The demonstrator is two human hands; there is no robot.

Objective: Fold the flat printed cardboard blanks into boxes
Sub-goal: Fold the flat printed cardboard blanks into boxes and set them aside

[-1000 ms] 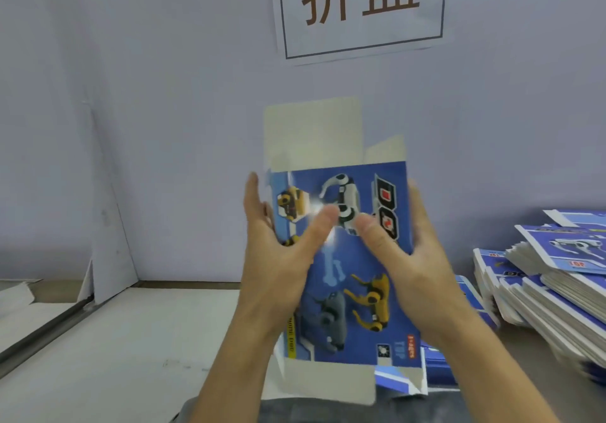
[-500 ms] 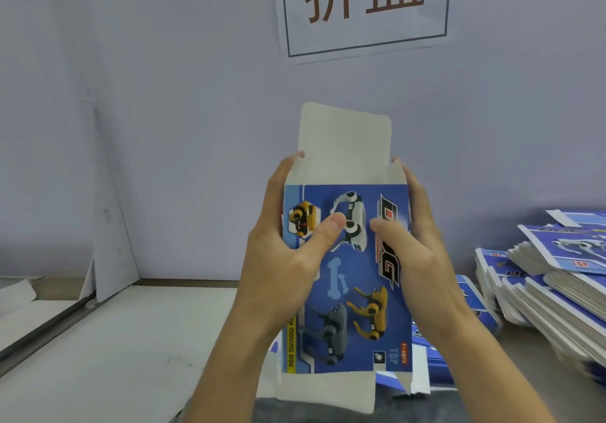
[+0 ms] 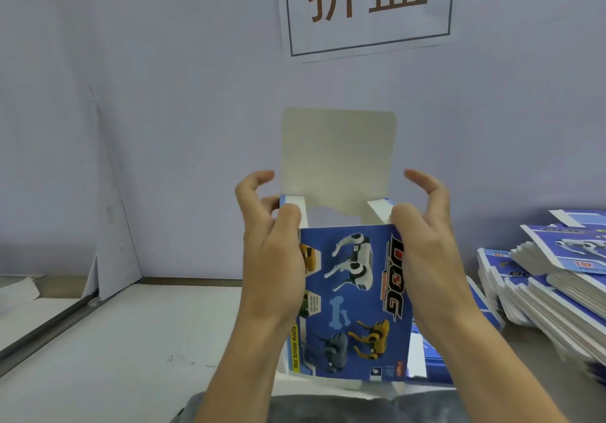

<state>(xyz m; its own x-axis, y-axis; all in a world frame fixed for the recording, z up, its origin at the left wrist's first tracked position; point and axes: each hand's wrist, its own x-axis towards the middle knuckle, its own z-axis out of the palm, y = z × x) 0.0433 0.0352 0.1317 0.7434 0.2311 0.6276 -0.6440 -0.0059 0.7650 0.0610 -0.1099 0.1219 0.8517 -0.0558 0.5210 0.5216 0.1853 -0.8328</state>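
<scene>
I hold a blue printed box [image 3: 352, 298] upright in front of me, opened into a tube, with robot dogs and "DOG" on its front. Its plain grey lid flap [image 3: 337, 157] stands straight up at the back. My left hand [image 3: 272, 252] grips the left edge, thumb on the small left side flap. My right hand [image 3: 426, 252] grips the right edge, thumb by the small right side flap. The forefingers of both hands are lifted and curled above the top corners. A white bottom flap hangs below the box.
A tall, slumped stack of flat blue blanks [image 3: 557, 291] lies on the table at the right. More blanks lie behind my right wrist. A white table [image 3: 114, 340] spreads to the left, with a wall and a paper sign [image 3: 365, 6] behind.
The flat blank has been squeezed open into a box shape. My thumbs have slid from the front panel up to the top corners, and the two side flaps now show.
</scene>
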